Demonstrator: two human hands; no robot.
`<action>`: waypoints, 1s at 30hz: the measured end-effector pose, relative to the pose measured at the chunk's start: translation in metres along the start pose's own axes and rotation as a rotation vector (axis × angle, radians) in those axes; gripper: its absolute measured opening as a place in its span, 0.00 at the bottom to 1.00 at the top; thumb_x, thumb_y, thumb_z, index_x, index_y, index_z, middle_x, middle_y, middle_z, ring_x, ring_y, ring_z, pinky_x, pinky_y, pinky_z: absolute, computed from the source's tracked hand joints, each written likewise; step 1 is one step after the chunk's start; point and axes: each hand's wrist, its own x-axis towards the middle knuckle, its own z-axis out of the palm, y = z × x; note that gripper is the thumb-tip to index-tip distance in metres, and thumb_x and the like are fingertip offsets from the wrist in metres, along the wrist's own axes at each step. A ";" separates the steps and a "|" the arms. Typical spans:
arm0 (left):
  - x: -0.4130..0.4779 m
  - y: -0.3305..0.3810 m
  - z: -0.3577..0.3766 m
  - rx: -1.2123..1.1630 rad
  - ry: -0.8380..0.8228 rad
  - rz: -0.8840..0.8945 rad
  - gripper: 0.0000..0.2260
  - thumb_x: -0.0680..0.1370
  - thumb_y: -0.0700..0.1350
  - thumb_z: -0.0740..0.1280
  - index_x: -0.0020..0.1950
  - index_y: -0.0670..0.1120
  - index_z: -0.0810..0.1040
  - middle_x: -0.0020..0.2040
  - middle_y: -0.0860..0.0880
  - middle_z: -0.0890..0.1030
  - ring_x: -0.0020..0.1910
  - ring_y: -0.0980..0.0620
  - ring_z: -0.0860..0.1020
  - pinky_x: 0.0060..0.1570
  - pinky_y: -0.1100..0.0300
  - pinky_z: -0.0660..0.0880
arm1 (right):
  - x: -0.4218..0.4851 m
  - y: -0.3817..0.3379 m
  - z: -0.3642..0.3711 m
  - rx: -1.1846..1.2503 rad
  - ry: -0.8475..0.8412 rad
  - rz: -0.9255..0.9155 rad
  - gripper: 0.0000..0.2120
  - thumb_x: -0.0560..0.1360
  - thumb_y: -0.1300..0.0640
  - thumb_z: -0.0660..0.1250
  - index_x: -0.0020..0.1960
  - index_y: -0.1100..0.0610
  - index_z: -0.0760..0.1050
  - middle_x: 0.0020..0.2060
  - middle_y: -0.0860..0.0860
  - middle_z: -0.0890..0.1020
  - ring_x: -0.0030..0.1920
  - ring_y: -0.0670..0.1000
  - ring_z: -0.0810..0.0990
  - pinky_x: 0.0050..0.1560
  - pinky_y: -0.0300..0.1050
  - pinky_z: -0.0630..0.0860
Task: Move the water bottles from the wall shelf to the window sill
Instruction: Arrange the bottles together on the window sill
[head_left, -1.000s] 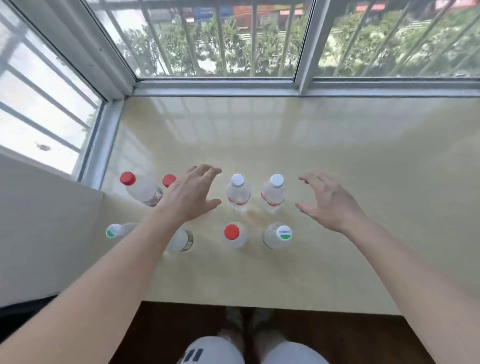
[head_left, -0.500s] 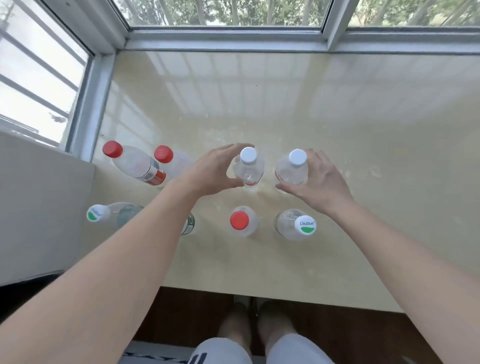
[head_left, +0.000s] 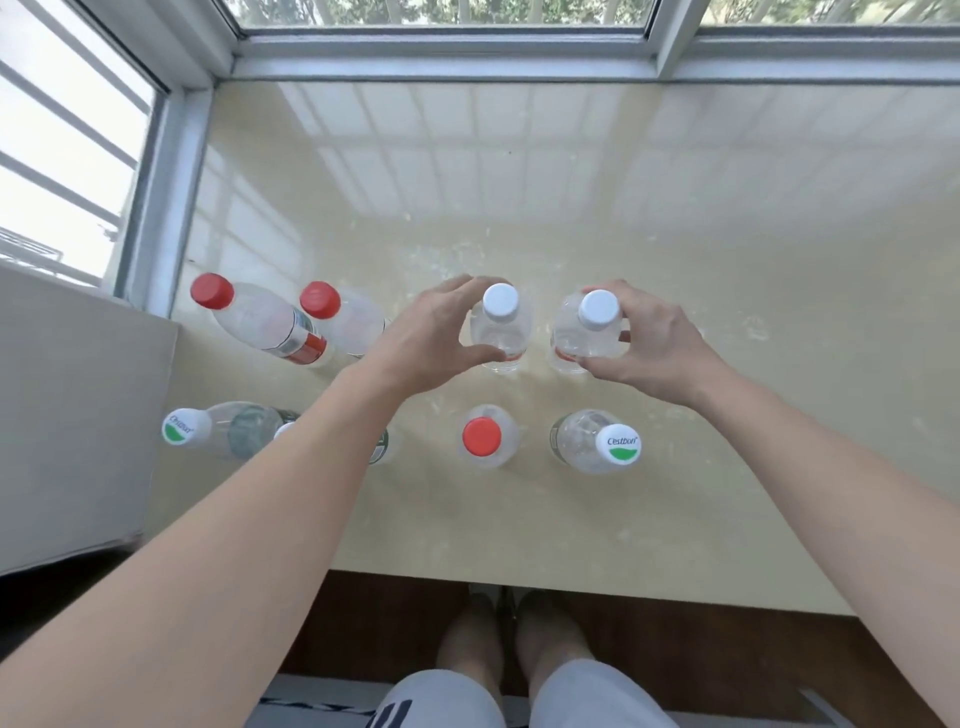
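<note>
Beige window sill (head_left: 675, 322), glossy, with a grey window frame (head_left: 441, 57) along its far edge. All places are taken from the near red-capped bottle (head_left: 481, 436), which stands upright on the sill and is seen from above.

Far to its left, same row: green-capped bottle (head_left: 228, 428), tilted in view, just beside a grey wall block (head_left: 78, 415).

Left and farther back: outer red bottle (head_left: 265, 322) and inner red bottle (head_left: 353, 322), close together. Cannot tell if they touch.

Just left: part-hidden bottle (head_left: 383, 448), mostly under the left forearm.

Directly behind it: left white-capped bottle (head_left: 500, 304), base on the sill as far as can be seen. Left hand (head_left: 431, 348) grips it, fingers curled round the far side, thumb on the near side.

Behind and to the right: right white-capped bottle (head_left: 597, 312), a narrow gap from its neighbour. Right hand (head_left: 660, 353) holds it likewise, fingers over the far shoulder, thumb on the near side.

Just right, same row: Cestbon bottle (head_left: 592, 441), white-and-green cap, upright, near neither hand.
</note>
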 end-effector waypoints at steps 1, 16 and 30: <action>0.000 -0.001 0.000 0.008 0.001 0.002 0.30 0.68 0.53 0.76 0.68 0.57 0.70 0.60 0.57 0.75 0.58 0.51 0.76 0.59 0.48 0.76 | 0.001 -0.001 -0.001 0.000 -0.021 -0.010 0.28 0.68 0.57 0.78 0.65 0.51 0.73 0.54 0.46 0.79 0.53 0.47 0.75 0.55 0.49 0.78; -0.004 -0.003 0.002 0.015 0.020 -0.023 0.31 0.69 0.50 0.78 0.69 0.58 0.71 0.58 0.58 0.75 0.56 0.52 0.76 0.60 0.50 0.75 | 0.004 0.002 0.004 0.008 -0.024 0.006 0.30 0.64 0.57 0.79 0.63 0.48 0.73 0.54 0.46 0.79 0.52 0.53 0.76 0.52 0.55 0.79; -0.007 0.005 0.002 0.030 0.036 -0.036 0.31 0.69 0.50 0.78 0.71 0.55 0.71 0.60 0.55 0.76 0.56 0.51 0.77 0.60 0.51 0.75 | 0.002 0.008 0.001 -0.047 0.012 -0.016 0.25 0.64 0.56 0.79 0.54 0.43 0.71 0.47 0.45 0.77 0.49 0.52 0.76 0.45 0.52 0.80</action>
